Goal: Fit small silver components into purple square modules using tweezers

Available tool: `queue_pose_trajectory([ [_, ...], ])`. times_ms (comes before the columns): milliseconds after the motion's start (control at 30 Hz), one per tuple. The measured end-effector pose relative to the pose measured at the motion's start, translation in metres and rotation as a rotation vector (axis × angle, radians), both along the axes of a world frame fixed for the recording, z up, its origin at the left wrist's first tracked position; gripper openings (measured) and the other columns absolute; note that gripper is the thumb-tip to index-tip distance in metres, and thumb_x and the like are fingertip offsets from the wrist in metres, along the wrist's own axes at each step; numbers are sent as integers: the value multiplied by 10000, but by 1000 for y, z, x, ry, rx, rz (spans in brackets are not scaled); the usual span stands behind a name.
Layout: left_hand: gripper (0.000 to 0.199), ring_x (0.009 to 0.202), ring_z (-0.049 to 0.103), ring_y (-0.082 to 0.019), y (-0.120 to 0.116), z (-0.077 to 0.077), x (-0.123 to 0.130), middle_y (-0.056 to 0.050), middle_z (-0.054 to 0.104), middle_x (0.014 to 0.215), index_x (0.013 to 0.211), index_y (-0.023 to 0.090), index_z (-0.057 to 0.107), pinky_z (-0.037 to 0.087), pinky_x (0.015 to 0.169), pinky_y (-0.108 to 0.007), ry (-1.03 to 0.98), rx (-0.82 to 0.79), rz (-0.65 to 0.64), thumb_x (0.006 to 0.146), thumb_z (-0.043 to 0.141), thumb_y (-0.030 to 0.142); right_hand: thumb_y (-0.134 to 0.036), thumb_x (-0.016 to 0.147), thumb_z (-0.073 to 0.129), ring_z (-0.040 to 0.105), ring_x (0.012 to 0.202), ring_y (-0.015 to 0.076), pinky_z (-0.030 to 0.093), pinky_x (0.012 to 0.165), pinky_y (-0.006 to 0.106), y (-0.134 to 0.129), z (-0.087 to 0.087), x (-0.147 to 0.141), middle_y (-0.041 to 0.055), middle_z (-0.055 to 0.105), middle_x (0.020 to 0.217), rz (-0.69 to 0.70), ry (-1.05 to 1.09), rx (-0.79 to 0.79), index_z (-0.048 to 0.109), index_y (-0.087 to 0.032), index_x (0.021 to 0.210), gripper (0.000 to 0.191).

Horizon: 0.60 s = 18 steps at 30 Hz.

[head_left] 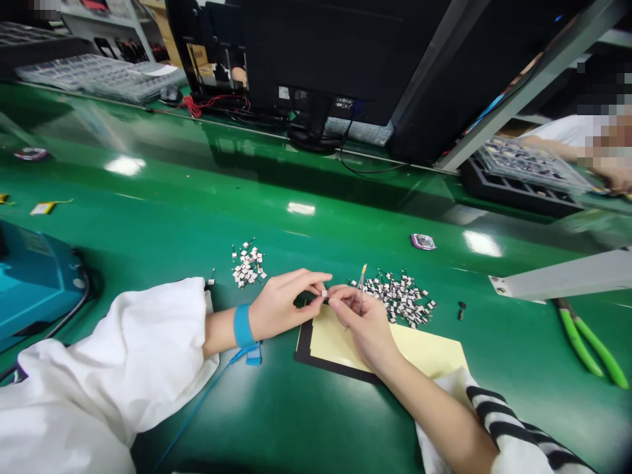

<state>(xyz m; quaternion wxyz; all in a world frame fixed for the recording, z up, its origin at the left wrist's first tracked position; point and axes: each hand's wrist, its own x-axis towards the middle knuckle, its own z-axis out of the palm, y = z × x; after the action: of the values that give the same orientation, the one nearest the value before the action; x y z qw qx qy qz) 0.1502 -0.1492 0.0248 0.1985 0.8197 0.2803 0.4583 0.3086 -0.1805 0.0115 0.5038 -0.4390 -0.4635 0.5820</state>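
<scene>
Pinched between the thumb and fingers of my left hand (284, 299) is a small white square component (324, 293). A blue wrist strap (243, 325) circles that wrist. My right hand (365, 322) is closed, its fingertips touching or nearly touching the component. Slim tweezers (363, 275) with a yellowish end stick up from the right hand; their tips are hidden. Under the right hand lies a yellow sheet (424, 349) on a black board (305, 345). A pile of similar small components (402, 299) is just beyond the right hand, and a smaller pile (248, 266) lies beyond the left.
Green-handled pliers (590, 345) lie at the right by a metal bar (563, 275). A small black part (461, 311) and a purple-edged piece (423, 241) rest on the green mat. A teal machine (37, 283) stands left; a monitor (340, 59) is behind. Another person's arm (557, 141) shows far right.
</scene>
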Motion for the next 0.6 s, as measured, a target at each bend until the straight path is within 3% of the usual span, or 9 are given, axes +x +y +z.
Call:
queue_pose_trajectory([
  [200, 334, 729, 599, -78, -2, -1, 2, -12, 619, 792, 1071, 135, 482, 503, 733, -176, 39, 62, 23, 744, 513, 74, -250, 725, 637, 520, 724, 114, 381, 618, 224, -1, 0, -1, 4, 580, 800, -20, -23, 18, 621, -196, 696, 64],
  [600, 426, 719, 605, -60, -2, -5, 0, -15, 612, 836, 1176, 146, 403, 508, 742, -157, 33, 13, 2, 768, 516, 94, -278, 713, 642, 517, 712, 119, 379, 609, 230, 0, 0, -2, 10, 579, 792, -30, -41, -10, 614, -180, 689, 105],
])
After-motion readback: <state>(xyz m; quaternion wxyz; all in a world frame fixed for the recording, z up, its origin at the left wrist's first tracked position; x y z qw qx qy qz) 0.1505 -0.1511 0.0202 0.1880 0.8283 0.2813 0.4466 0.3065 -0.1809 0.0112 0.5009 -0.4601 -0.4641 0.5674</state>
